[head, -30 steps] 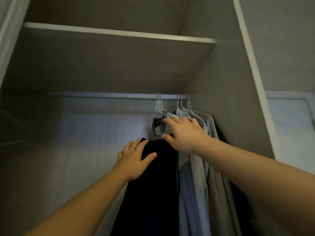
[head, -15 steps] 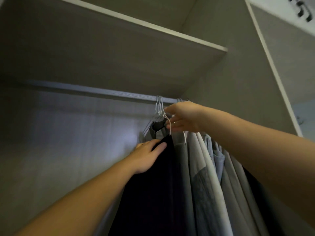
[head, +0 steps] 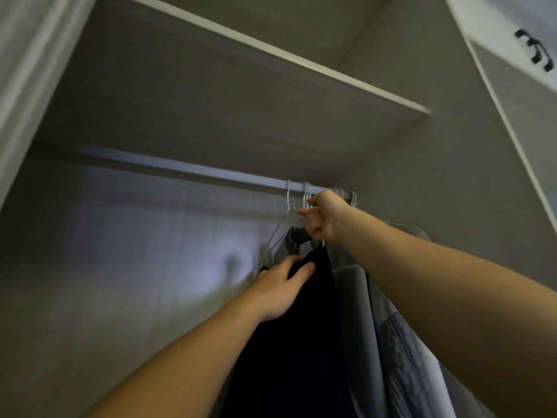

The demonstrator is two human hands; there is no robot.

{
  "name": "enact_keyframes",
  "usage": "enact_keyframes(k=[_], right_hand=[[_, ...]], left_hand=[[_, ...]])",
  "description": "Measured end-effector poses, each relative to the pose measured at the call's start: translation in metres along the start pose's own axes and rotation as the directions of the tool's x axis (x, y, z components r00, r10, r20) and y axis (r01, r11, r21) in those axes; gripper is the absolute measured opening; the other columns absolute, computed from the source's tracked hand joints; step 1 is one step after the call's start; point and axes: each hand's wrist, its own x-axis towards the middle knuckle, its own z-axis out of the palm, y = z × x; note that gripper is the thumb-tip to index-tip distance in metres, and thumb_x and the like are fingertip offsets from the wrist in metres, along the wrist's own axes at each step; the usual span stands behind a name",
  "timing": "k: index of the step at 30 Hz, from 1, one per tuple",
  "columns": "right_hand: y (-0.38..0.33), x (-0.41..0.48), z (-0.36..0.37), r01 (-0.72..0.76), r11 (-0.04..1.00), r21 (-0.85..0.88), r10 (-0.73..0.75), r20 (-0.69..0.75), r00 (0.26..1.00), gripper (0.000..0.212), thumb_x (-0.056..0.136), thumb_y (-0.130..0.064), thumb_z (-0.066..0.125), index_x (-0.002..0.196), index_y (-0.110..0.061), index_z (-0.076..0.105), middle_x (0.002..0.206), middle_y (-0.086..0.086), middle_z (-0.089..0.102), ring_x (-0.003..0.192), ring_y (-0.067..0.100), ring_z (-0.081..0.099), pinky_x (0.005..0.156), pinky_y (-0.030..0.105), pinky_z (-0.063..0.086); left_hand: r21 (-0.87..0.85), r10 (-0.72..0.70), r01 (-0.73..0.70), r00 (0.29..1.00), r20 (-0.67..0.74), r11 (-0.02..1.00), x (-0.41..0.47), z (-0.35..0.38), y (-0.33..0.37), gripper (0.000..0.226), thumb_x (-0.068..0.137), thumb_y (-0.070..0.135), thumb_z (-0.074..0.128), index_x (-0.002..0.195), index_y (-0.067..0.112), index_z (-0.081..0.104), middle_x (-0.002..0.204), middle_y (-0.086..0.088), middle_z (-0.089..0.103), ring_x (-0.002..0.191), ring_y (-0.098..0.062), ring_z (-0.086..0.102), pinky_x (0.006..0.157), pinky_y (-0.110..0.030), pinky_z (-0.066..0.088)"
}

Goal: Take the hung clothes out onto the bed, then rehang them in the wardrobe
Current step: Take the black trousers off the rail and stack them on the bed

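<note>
1. The clothes hang at the right end of the rod (head: pixel 187 170), close to the wardrobe side wall (head: pixel 437 176) and under the shelf (head: pixel 271 52).
2. Your right hand (head: pixel 324 220) is curled around the thin white wire hangers (head: pixel 306 194), just below their hooks.
3. Your left hand (head: pixel 281 289) holds the upper edge of the dark garment (head: pixel 295 342) between thumb and fingers.
4. The dark garment looks long, soft and limp. I judge it heavier than the grey shirts (head: pixel 352 297) beside it, so it will swing and may slide off the wire.
5. The hangers are smooth, narrow and probably bend easily. Take them at the neck, where the wires meet, not at the shoulders.
6. The shirts seem light and thin, with a matte weave; they are pressed together, so the hooks can tangle.
7. Support the cloth from below with your left hand while you lift the hooks.
</note>
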Motion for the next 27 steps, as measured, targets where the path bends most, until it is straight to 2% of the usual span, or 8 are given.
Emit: enact_keyframes(k=[4,8,14,18,20,22,24,27], right_hand=[[0.002,0.0,0.017,0.129,0.988,0.08,-0.127,-0.029,0.991,0.019,0.101,-0.011,0.032,0.088,-0.007,0.045,0.031,-0.004,0.029,0.024,0.008,0.017,0.025,0.017,0.013],[-0.01,-0.01,0.019,0.203,0.976,0.076,-0.201,-0.028,0.979,0.027,0.099,-0.007,0.032,0.075,-0.009,0.044,0.036,-0.006,0.022,0.026,0.007,0.015,0.026,0.017,0.012],[-0.027,-0.038,-0.015,0.258,0.965,-0.04,-0.26,-0.045,0.965,0.021,0.099,-0.008,0.038,0.082,-0.01,0.049,0.043,-0.007,0.02,0.029,0.006,0.015,0.025,0.016,0.013],[-0.042,-0.071,-0.048,0.318,0.922,-0.223,-0.353,-0.144,0.924,0.018,0.094,-0.003,0.046,0.08,-0.01,0.054,0.043,-0.006,0.021,0.029,0.006,0.016,0.029,0.012,0.013],[-0.052,-0.092,-0.071,0.36,0.856,-0.37,-0.455,-0.209,0.866,0.013,0.093,-0.004,0.052,0.084,-0.006,0.061,0.047,-0.003,0.023,0.03,0.008,0.019,0.033,0.012,0.015],[-0.065,-0.115,-0.095,0.387,0.741,-0.549,-0.584,-0.243,0.775,0.01,0.09,-0.008,0.059,0.086,-0.005,0.069,0.049,0.0,0.03,0.036,0.013,0.023,0.036,0.014,0.018],[-0.08,-0.145,-0.118,0.373,0.597,-0.71,-0.693,-0.224,0.685,0.011,0.089,-0.013,0.064,0.085,-0.009,0.074,0.044,-0.003,0.035,0.039,0.015,0.026,0.039,0.018,0.022],[-0.101,-0.191,-0.149,0.316,0.412,-0.854,-0.785,-0.157,0.599,0.012,0.089,-0.02,0.065,0.082,-0.017,0.074,0.04,-0.01,0.041,0.039,0.009,0.034,0.043,0.021,0.029]], left_hand=[[-0.071,0.003,-0.007,0.998,-0.062,0.997,-0.003,-0.002,0.0,0.058,0.092,0.072,0.033,0.144,0.047,0.037,0.147,-0.003,0.047,0.133,-0.025,0.047,0.106,-0.034,0.037],[-0.096,0.049,-0.061,0.991,-0.125,0.993,-0.004,-0.005,0.009,0.054,0.095,0.068,0.034,0.147,0.051,0.031,0.154,0.0,0.039,0.142,-0.027,0.034,0.115,-0.042,0.03],[0.08,0.18,-0.169,0.971,-0.158,0.982,-0.002,0.004,0.031,0.059,0.095,0.068,0.031,0.149,0.047,0.027,0.161,0.008,0.026,0.147,-0.022,0.02,0.117,-0.046,0.024],[0.174,0.203,-0.165,0.951,-0.235,0.971,-0.002,0.013,0.054,0.06,0.096,0.067,0.027,0.151,0.042,0.023,0.164,0.007,0.015,0.15,-0.021,0.01,0.118,-0.047,0.02],[0.195,0.22,-0.166,0.929,-0.297,0.967,-0.003,0.02,0.069,0.062,0.097,0.065,0.026,0.153,0.038,0.022,0.165,0.004,0.013,0.15,-0.021,0.006,0.118,-0.047,0.019],[0.213,0.236,-0.165,0.899,-0.368,0.963,-0.003,0.029,0.088,0.063,0.098,0.063,0.027,0.154,0.035,0.02,0.165,0.002,0.011,0.15,-0.021,0.004,0.119,-0.048,0.018],[0.219,0.252,-0.17,0.865,-0.434,0.961,-0.003,0.041,0.11,0.064,0.098,0.062,0.027,0.155,0.033,0.017,0.166,0.001,0.008,0.151,-0.022,0.002,0.119,-0.049,0.016],[0.23,0.305,-0.21,0.778,-0.55,0.95,-0.004,0.059,0.147,0.066,0.098,0.058,0.03,0.156,0.03,0.015,0.166,-0.001,0.004,0.151,-0.025,0.0,0.121,-0.049,0.013]])
